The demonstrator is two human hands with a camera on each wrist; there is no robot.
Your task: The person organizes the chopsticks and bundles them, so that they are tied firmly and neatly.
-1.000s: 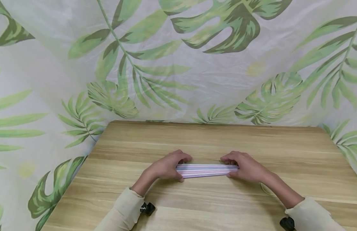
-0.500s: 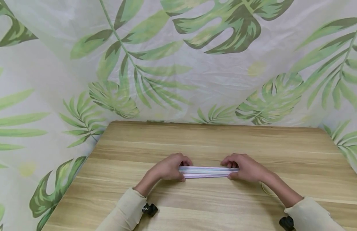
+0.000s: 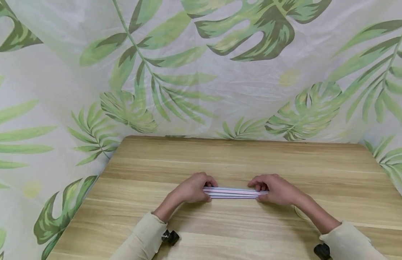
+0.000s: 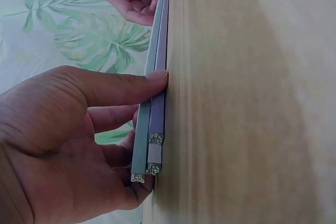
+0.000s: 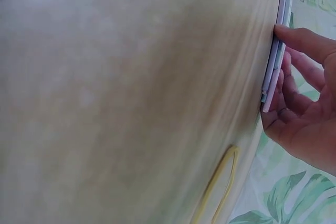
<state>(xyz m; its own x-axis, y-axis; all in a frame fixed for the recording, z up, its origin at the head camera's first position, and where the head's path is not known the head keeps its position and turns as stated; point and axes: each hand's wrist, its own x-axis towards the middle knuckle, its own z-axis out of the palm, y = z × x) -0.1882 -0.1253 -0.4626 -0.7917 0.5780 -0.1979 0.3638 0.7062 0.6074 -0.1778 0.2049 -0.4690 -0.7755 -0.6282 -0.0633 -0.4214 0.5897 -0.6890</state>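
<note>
A bundle of several slim pastel chopsticks [image 3: 233, 193] lies crosswise low on the table between the two hands. My left hand [image 3: 195, 187] holds their left end, thumb on the near side and fingers on the far side. In the left wrist view, the square ends of the chopsticks [image 4: 156, 114] carry silvery patterned tips and stand at uneven lengths. My right hand [image 3: 279, 188] grips the other end the same way. The thinner ends of the chopsticks [image 5: 273, 72] show past the thumb in the right wrist view, partly hidden by fingers.
A yellow rubber band [image 5: 214, 184] lies on the wooden table [image 3: 233, 155], beside the right forearm. A leaf-printed cloth [image 3: 174, 86] hangs behind the table's far edge. Black wrist cameras [image 3: 170, 237] sit at both cuffs.
My left hand has shifted slightly right, toward the right hand, and a shorter stretch of chopsticks shows between them. The near chopsticks lie more level. The right hand has barely moved.
</note>
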